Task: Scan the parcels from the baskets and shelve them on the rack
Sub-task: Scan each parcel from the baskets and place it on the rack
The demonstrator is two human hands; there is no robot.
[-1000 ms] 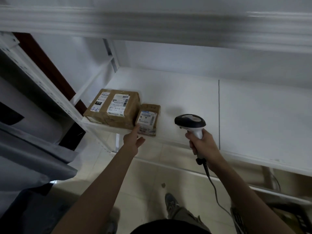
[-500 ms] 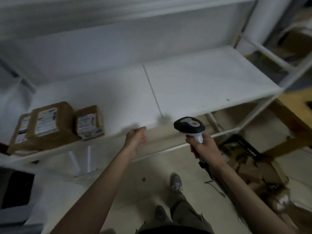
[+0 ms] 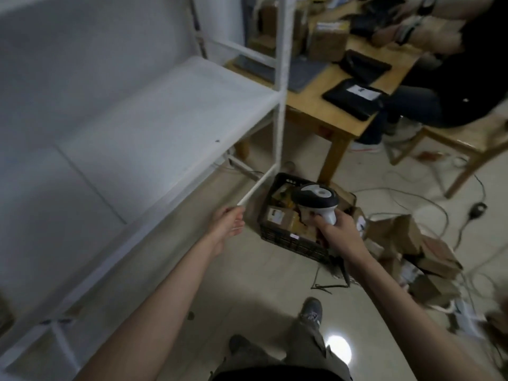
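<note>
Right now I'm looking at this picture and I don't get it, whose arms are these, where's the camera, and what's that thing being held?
The camera sits on a person's head, looking forward and down, so the arms are the wearer's own. The right hand grips a barcode scanner, white with a dark head. The left hand is open and holds nothing. Below the scanner, a black basket of brown parcels stands on the floor. On the left is the white rack; the stretch of shelf in view is bare. More parcels lie loose on the floor at right.

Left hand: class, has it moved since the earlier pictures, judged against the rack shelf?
Yes. The left hand has come away from the parcels at the shelf's left end and now hangs open off the shelf's front edge, nearer the black basket.
</note>
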